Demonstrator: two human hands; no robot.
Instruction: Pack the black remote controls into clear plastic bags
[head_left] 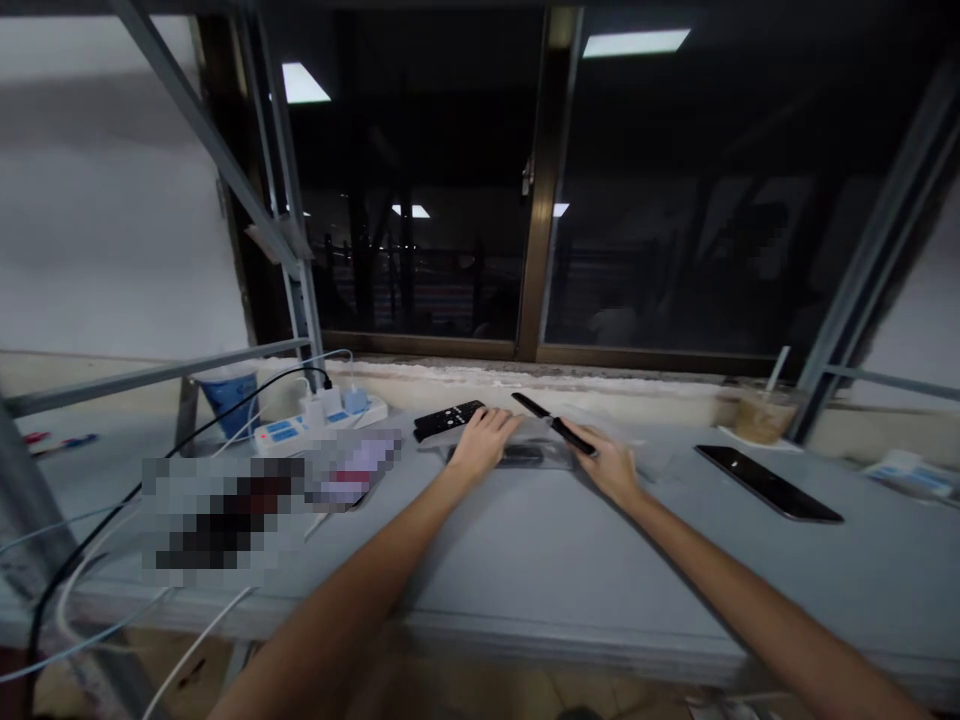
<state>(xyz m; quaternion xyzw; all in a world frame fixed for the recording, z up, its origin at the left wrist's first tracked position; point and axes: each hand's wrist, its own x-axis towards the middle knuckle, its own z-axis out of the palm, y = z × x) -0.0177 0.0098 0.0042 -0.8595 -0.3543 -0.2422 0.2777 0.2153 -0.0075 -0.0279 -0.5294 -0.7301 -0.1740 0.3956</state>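
My right hand [609,465] is closed around the black handle of what looks like a knife [573,436]. Its slim, dark far end points up and left, with a pale band in the middle. My left hand [484,440] has its fingers bent down on a clear plastic bag [556,456], which spreads between both hands and is blurred. A flat dark object [516,455] lies in or under the plastic, partly hidden. Touching or just behind my left hand is a black remote control [442,420] with pale buttons.
Left on the grey table [555,560] are a power strip [319,425] with chargers, trailing cables, a lit phone [356,470] and a blue cup [229,400]. On the right lie a dark phone [769,483], a drink cup with a straw [763,412] and a plastic packet [911,472]. Metal posts frame the table.
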